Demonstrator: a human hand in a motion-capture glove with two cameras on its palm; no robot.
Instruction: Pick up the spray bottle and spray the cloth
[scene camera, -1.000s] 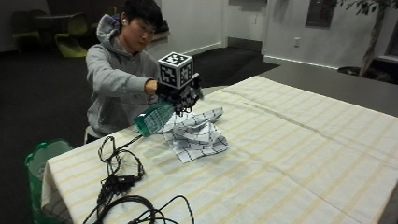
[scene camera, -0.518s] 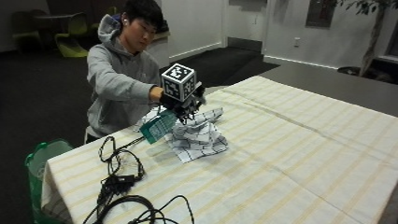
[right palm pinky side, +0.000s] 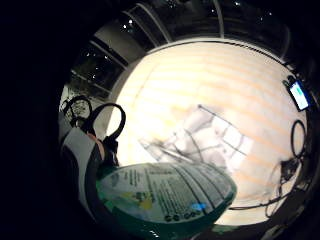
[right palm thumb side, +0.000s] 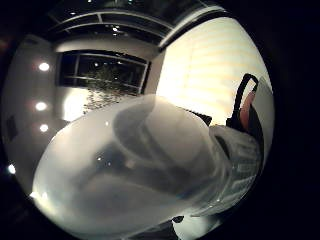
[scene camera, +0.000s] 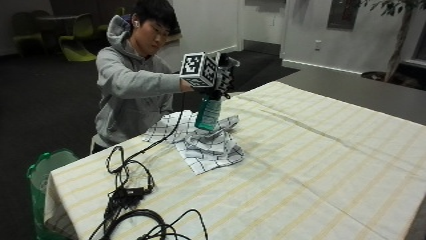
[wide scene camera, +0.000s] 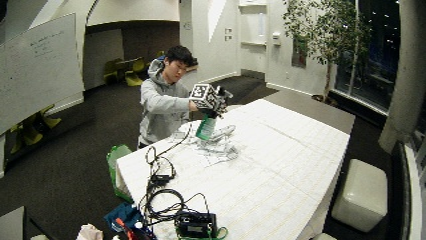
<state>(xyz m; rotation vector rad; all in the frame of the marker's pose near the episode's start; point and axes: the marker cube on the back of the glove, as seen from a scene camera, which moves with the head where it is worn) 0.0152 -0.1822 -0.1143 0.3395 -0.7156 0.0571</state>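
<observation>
Right hand (scene camera: 216, 82) gripped green spray bottle (scene camera: 208, 114) upright above checked cloth (scene camera: 200, 140) on counter (scene camera: 319, 165). Label print showed only in little-finger palm view, unreadable.

**Four views on one tabletop**

The outside view looks along the tabletop (scene camera: 319, 165) from a corner, close by. The wide view stands farther back and higher. Both palm views face the spray bottle (right palm pinky side: 167, 197) at close range; all share the cloth (scene camera: 203, 145).
</observation>
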